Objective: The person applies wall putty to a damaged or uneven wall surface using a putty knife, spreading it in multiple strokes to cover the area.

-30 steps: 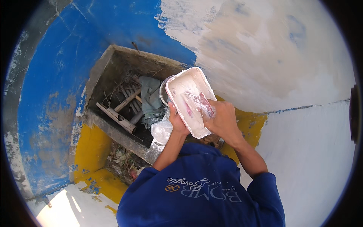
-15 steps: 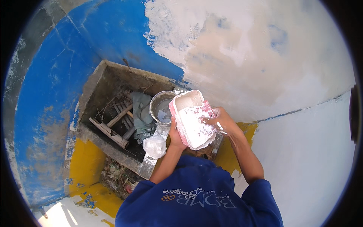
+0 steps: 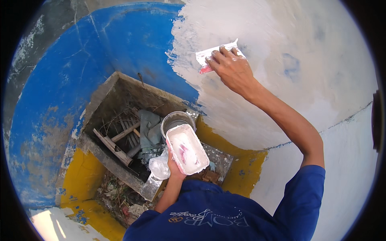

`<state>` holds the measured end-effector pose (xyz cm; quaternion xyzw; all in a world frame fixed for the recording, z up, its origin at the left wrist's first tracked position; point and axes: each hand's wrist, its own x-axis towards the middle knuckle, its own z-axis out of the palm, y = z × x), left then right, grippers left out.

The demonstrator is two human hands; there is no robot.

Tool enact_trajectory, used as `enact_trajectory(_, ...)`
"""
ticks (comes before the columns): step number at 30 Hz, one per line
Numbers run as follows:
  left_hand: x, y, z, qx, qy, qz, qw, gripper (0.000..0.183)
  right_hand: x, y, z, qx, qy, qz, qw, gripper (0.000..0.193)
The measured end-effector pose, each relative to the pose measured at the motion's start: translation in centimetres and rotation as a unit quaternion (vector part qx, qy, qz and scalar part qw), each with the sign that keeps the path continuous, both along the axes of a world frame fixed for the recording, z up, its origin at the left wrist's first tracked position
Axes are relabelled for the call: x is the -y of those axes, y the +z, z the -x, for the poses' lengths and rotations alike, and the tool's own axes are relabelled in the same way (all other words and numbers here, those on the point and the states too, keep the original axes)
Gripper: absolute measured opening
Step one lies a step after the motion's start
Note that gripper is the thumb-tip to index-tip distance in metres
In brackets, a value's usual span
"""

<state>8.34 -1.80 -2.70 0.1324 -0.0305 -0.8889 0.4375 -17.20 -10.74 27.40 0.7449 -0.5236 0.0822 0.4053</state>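
Note:
My left hand (image 3: 174, 168) grips a pinkish rectangular tub (image 3: 175, 152) low in front of me, its open top facing up. White putty coats the tub's inside, with pink streaks at the bottom. Up on the far wall, my right hand (image 3: 235, 71) is closed on a flat putty spreader (image 3: 204, 56), smeared white with a red corner. The spreader lies against or very close to the pale coated wall (image 3: 257, 32); exact contact cannot be made out.
A bucket (image 3: 164, 127) stands just behind the tub, next to a knotted clear plastic bag (image 3: 160, 166). The concrete trough (image 3: 96, 94) holds sticks, wooden pieces and a grey-green cloth (image 3: 149, 125). Blue wall (image 3: 132, 36) borders the pale coat; yellow paint (image 3: 85, 172) runs lower down.
My right hand has left the tub and reached up to the wall with the spreader. The tub has dropped slightly nearer to me in my left hand, showing its inside.

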Motion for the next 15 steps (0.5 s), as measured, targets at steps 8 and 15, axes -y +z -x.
enact_trajectory(8,-1.3,-1.9,-2.1,-0.022,0.031,-0.048,0.998,0.064,4.8,-3.8,1.6,-0.342,0.008,-0.157,0.926,0.016)
enact_trajectory(15,-1.9,-3.0,-2.4,0.018,0.062,-0.066,0.996,0.061,3.6,-5.3,5.8,-0.314,-0.024,-0.175,0.933,0.010)
